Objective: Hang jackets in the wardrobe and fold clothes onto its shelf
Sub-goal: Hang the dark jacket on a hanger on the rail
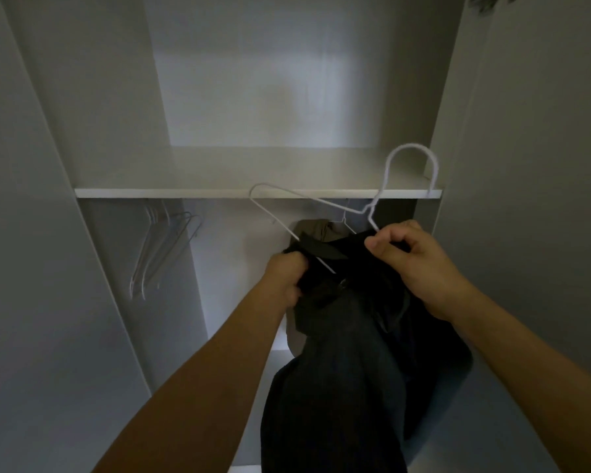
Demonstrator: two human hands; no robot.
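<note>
Just under the shelf (198,192), both hands clamp the dark jacket (338,370), left (285,278) at 9 o'clock, right (413,264) at 3, probably to thread the hanger (321,201) in.

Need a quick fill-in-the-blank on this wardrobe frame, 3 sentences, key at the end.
1. Both hands, left hand and right hand, grip a dark ____.
2. The garment is being fitted onto a white wire ____.
3. The spare hangers hang below the shelf on the ____ side of the wardrobe.

Missing words: jacket; hanger; left
</note>
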